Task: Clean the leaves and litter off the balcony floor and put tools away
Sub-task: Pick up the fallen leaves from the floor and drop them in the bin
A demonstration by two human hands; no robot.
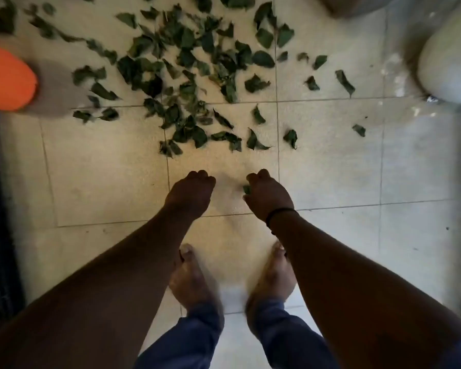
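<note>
Forearms, two, bare, reaching from the near edge out over the floor [330,161]; below them, blue trouser legs [197,339] and bare feet [189,283] on pale tile. Left hand [190,194]: fingers curled under, nothing visible in it; whether anything lies in the palm cannot be told. Right hand [268,194]: fingers curled, a small green leaf scrap [246,189] pinched at its inner side; dark band [280,213] on the wrist. Leaves [186,73]: dark green, curled and torn, scattered loosely across the far half of the floor, densest at centre far, thinning to stray pieces at right [358,129] and far left; the nearest of them lie just beyond the hands, and the tile around the feet is bare of them. Orange object [7,78]: far left, blurred, with a grey shape beside it; kind cannot be told. Pale rounded pot or sack [448,65]: far right, partly out of view. No broom or dustpan is identifiable. Step in hand, by judgement: gathering leaves by hand, task at an early stage since nearly all the litter remains. Handling notes: the leaves look dry and brittle, so draw both hands together from the thin outer edges towards the dense centre, forming one heap, then lift in loose cupped handfuls rather than single pinches; squeezing hard would likely crumble them into smaller bits; pick up right-side strays last.
</note>
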